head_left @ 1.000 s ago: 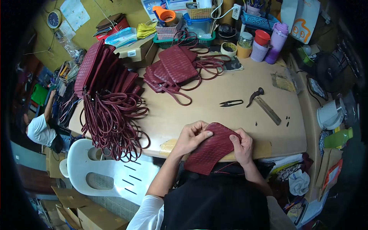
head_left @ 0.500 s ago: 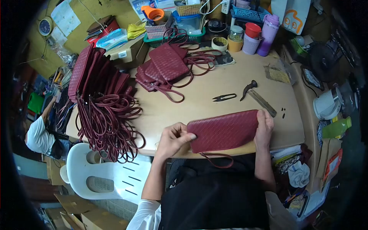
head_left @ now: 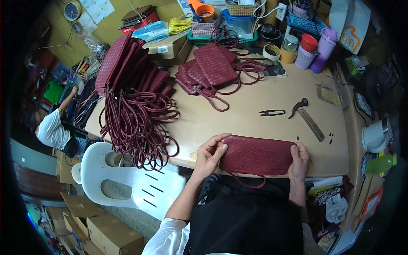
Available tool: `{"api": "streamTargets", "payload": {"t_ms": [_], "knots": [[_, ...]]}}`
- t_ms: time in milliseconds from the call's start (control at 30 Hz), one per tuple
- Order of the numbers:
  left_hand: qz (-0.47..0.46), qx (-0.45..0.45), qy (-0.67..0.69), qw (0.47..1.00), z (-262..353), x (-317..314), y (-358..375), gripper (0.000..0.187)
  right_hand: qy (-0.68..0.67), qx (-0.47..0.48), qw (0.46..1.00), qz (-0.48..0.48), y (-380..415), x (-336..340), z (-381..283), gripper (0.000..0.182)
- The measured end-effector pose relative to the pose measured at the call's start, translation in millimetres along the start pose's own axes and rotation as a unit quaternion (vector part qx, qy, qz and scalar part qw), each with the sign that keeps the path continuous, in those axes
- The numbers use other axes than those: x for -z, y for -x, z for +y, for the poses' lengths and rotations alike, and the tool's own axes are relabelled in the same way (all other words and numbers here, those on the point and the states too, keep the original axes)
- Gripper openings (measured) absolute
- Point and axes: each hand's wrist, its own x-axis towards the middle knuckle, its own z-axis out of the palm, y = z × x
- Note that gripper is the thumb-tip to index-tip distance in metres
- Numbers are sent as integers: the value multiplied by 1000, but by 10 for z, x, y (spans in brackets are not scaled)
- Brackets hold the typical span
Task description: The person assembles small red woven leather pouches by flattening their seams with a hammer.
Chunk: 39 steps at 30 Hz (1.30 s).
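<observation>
A dark red woven-pattern wristlet pouch (head_left: 258, 156) is held up at the table's front edge, its wrist strap (head_left: 246, 182) hanging below the lower left corner. My left hand (head_left: 212, 154) pinches its left end, thumb on the near face. At the opposite end my right hand (head_left: 298, 160) grips the right edge, thumb in front and fingers behind. Beyond the pouch lie black thread snips (head_left: 272, 112) and a hammer (head_left: 312, 123) with a wooden handle. Small dark bits (head_left: 331, 139) are scattered beside the hammer.
More red pouches (head_left: 208, 70) are piled at the back, and a tall stack (head_left: 127, 68) with dangling straps (head_left: 140, 127) stands at left. Cups, a tape roll (head_left: 271, 52) and a purple tumbler (head_left: 324, 50) line the rear. A white chair (head_left: 91, 170) and another person (head_left: 53, 129) are at left.
The pouch has been levelled and its face turned more toward me. My right hand has shifted lower on its right end. The whole view has swung, moving the table items rightward.
</observation>
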Motion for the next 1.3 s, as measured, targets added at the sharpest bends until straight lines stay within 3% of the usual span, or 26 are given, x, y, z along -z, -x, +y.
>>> {"api": "streamTargets", "payload": {"t_ms": [67, 133, 167, 267, 467, 567, 667, 733, 767, 800, 833, 867, 900, 933, 1000, 1033, 1100, 1133, 1200, 1233, 1267, 1300], "knots": [[60, -24, -9, 998, -172, 25, -42, 25, 41, -11, 999, -14, 66, -153, -184, 8], [90, 25, 74, 993, -259, 58, -60, 25, 124, -8, 990, -72, 102, -196, -285, 24], [91, 30, 98, 991, -326, 100, -64, 24, 136, 32, 986, -94, 117, -253, -308, 28], [86, 31, 157, 983, -474, 193, -79, 23, 113, 27, 984, -135, 163, -370, -375, 28], [59, 42, 153, 986, -401, 168, -99, 22, 80, 51, 989, -116, 172, -490, -492, 18], [63, 78, 138, 985, -231, 123, -48, 21, 166, 24, 981, -93, 171, -405, -486, 19], [79, -71, 20, 994, -19, 146, -23, 18, 269, 39, 962, -40, 29, -340, -457, 27], [115, -86, -174, 974, 172, 176, -128, 20, 444, 39, 892, -76, -197, -288, -367, 26], [139, -101, -292, 941, 292, 69, -171, 28, 439, 36, 896, -61, -286, -317, -393, 17], [115, -215, -463, 852, 253, 95, -213, 39, 525, 148, 837, -39, -409, -276, -388, 19], [53, -222, -477, 849, 227, 69, -189, 43, 597, 257, 760, -13, -552, -194, -371, 25], [-11, -229, -489, 842, 200, -2, -155, 48, 609, 190, 770, -6, -686, -99, -376, 37], [-87, -227, -483, 841, 191, -111, -112, 52, 643, 205, 736, 54, -816, 5, -320, 38], [-162, -225, -473, 836, 177, -246, -66, 56, 642, 204, 737, 53, -900, 136, -253, 38], [-231, -215, -531, 787, 108, -526, -19, 60, 715, 111, 686, 70, -1040, 387, -143, 37], [-232, -213, -530, 787, 12, -616, -25, 60, 716, 109, 686, 69, -1083, 475, -106, 37], [-250, -211, -602, 728, -197, -727, -75, 61, 752, 108, 648, 50, -1117, 557, -89, 27], [-251, -209, -602, 729, -219, -736, -84, 61, 753, 106, 648, 49, -1083, 566, -109, 27], [-243, -197, -609, 729, -217, -754, -92, 59, 555, 15, 831, 44, -889, 576, -213, 22], [-244, -193, -608, 731, -218, -752, -85, 59, 556, 11, 830, 42, -747, 527, -249, 22], [-245, -192, -598, 739, -215, -739, -85, 58, 389, -105, 915, -3, -579, 433, -268, 23], [-245, -191, -589, 746, -217, -728, -88, 56, 202, -214, 955, -47, -456, 347, -273, 25]]}}
